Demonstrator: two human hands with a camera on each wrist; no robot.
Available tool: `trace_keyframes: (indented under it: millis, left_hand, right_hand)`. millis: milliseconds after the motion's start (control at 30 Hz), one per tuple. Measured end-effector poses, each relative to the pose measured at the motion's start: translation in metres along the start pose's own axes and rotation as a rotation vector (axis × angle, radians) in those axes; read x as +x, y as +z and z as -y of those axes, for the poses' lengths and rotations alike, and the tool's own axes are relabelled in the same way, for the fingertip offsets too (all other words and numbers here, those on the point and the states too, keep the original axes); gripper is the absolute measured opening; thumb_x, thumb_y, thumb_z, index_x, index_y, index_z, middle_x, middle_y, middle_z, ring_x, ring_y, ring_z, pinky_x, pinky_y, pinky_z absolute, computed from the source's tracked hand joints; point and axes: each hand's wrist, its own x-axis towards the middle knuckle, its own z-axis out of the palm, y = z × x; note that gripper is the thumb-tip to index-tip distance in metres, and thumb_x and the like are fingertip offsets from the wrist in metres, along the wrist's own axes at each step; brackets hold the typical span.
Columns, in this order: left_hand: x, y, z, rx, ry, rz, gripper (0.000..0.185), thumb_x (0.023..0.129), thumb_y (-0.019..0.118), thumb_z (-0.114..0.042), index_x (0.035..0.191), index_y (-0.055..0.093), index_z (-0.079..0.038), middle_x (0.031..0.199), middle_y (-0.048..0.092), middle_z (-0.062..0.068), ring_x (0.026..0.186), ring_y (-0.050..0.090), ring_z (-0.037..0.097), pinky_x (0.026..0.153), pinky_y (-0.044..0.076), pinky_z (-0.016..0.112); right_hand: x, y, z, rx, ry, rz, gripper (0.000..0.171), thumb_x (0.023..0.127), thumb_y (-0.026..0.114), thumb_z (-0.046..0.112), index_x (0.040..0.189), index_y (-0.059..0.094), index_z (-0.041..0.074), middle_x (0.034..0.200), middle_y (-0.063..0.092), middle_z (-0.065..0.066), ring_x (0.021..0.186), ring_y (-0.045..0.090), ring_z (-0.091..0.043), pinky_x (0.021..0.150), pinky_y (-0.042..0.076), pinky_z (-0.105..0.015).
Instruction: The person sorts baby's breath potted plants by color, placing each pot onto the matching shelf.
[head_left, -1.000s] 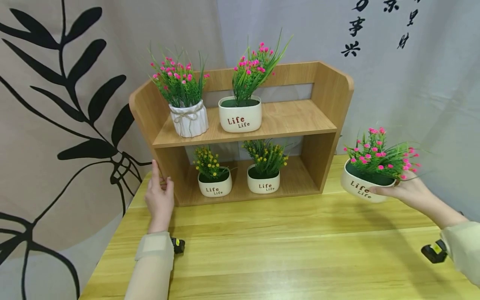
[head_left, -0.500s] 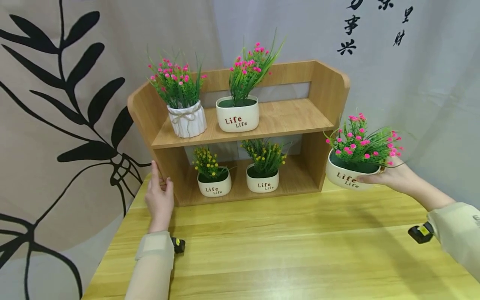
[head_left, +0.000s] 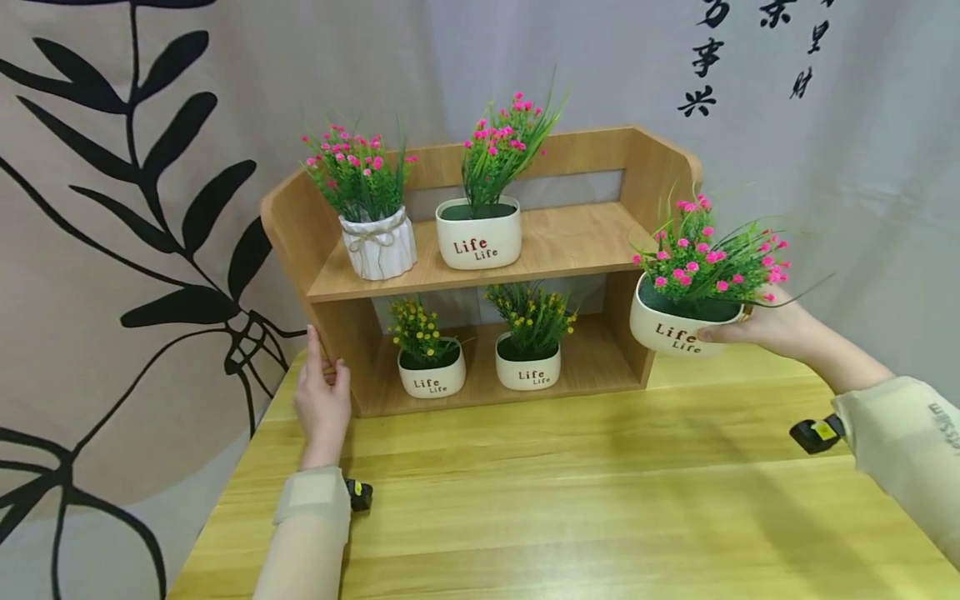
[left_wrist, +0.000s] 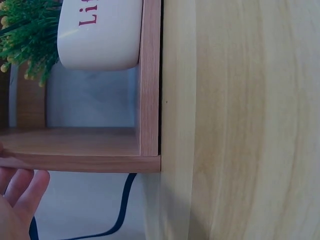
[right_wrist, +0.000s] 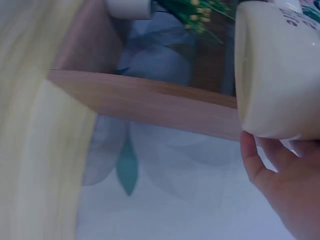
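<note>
The smooth, likely breakable flowerpot [head_left: 671,327] is gripped underneath by the right hand [head_left: 765,329], while the shelf [head_left: 330,329] is touched by the left hand's [head_left: 321,400] straight fingers [head_left: 313,350].

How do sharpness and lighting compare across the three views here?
Head view: sharp and evenly lit, soft shadows on the table, shelf edges slightly bowed. Left wrist view: fairly crisp wood grain. Right wrist view: blurred and bluish, the pot held by the right hand bright and soft-edged.

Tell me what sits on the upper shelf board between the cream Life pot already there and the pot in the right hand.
Nothing: in the head view the upper shelf board is bare from the cream Life pot to the shelf's right side panel, which the held pot overlaps.
</note>
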Motion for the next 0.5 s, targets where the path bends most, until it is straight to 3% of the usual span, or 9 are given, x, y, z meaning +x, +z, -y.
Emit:
trace_keyframes:
  millis: [233,367,500]
  left_hand:
    - [0.0,0.003,-0.001,-0.015,0.008,-0.023,0.072,0.092,0.061,-0.004,0.153,0.03,-0.028,0.097,0.06,0.025,0.079,0.063,0.037,0.069,0.055,0.045]
    - [-0.001,0.002,-0.001,-0.009,0.022,-0.023,0.072,0.092,0.061,-0.005,0.153,0.031,-0.027,0.096,0.06,0.025,0.078,0.061,0.037,0.068,0.054,0.046]
    - [-0.001,0.001,-0.001,-0.013,0.04,-0.029,0.071,0.092,0.061,-0.004,0.153,0.031,-0.025,0.093,0.059,0.025,0.077,0.06,0.037,0.067,0.053,0.046]
  right_hand:
    - [0.016,-0.013,0.017,-0.053,0.067,0.034,0.072,0.072,0.082,0.002,0.135,0.048,0.006,0.108,0.06,0.017,0.1,0.052,0.004,0.088,0.038,-0.019]
    - [0.025,-0.017,0.026,-0.035,0.106,0.063,0.074,0.076,0.08,0.008,0.139,0.043,0.007,0.119,0.061,-0.005,0.105,0.048,0.002,0.104,0.035,-0.043]
    - [0.032,-0.017,0.034,-0.034,0.134,0.086,0.079,0.078,0.079,0.012,0.144,0.036,0.011,0.129,0.054,-0.016,0.113,0.044,-0.007,0.106,0.029,-0.059]
